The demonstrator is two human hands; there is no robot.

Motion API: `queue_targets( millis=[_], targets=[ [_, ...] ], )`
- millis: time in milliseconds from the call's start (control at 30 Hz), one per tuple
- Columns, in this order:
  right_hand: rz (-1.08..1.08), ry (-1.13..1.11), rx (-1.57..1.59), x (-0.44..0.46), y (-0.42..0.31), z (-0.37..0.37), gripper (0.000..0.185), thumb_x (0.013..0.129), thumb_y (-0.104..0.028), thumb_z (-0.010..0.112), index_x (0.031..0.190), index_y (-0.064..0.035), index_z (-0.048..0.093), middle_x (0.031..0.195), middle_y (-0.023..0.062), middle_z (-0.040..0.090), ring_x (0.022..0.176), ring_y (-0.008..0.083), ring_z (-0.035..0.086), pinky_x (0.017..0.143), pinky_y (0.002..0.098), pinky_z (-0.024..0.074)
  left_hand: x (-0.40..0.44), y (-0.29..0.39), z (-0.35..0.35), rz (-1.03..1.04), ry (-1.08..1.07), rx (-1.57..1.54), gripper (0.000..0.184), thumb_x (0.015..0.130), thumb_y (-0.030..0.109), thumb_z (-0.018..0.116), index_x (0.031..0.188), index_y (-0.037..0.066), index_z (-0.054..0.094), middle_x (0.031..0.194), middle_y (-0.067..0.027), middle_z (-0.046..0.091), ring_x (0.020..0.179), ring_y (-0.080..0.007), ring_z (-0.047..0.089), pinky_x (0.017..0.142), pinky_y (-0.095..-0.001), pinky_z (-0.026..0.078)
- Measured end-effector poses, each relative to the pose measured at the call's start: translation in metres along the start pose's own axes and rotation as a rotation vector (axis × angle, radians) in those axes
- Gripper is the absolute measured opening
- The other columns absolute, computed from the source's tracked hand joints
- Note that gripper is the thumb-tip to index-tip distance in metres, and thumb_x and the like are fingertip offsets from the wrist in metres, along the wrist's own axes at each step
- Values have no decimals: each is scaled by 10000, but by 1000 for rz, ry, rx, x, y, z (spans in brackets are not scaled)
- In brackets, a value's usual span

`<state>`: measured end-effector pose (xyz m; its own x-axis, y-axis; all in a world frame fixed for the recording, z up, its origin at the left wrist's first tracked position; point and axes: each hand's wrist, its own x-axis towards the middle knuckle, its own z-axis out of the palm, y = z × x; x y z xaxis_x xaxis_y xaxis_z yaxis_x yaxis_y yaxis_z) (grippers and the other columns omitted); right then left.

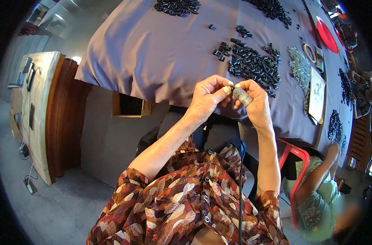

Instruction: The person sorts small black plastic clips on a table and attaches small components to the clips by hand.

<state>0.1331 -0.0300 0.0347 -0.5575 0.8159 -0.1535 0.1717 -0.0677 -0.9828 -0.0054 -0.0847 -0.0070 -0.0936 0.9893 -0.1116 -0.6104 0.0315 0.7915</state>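
Observation:
Above the table's near edge, my left hand and my right hand meet, fingertips almost touching. A small black piece shows between the pinched left thumb and forefinger. My right hand is closed around a grey, glittery, roughly cylindrical clump, whose exact kind I cannot make out; its thumb lies beside the black piece. Just beyond the hands spreads a pile of small black pieces on the grey-purple cloth.
More black pieces lie farther back. To the right are a heap of small shiny clear parts, a tape roll and a card. Another person sits by a red chair. A wooden cabinet stands left.

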Motion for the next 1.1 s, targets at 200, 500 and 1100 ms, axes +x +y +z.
queue_targets(
  millis=[200, 500, 1100],
  targets=[
    [-13, -31, -111, -2, -7, -4, 81, 816, 25, 459, 862, -1, 520, 715, 29, 555, 579, 72, 497, 527, 206, 417, -2, 0, 1, 21, -13, 75, 70, 844, 36, 554, 913, 28, 561, 746, -30, 596, 602, -62, 520, 558, -184, 435],
    [100, -28, 201, 7, 8, -6, 134, 833, -118, 591, 829, 5, 535, 705, 46, 573, 547, 73, 527, 496, 188, 431, -1, -1, -2, 37, -6, 56, 80, 846, 37, 553, 923, 35, 572, 760, -24, 601, 614, -54, 525, 568, -177, 442],
    [167, -194, 130, 11, 6, -16, 149, 839, -164, 575, 767, -46, 518, 636, 20, 549, 506, 49, 526, 446, 174, 426, -4, 12, 1, -2, -30, 246, 42, 835, 72, 586, 851, 34, 589, 702, 23, 569, 592, -29, 483, 542, -165, 410]
  ],
)
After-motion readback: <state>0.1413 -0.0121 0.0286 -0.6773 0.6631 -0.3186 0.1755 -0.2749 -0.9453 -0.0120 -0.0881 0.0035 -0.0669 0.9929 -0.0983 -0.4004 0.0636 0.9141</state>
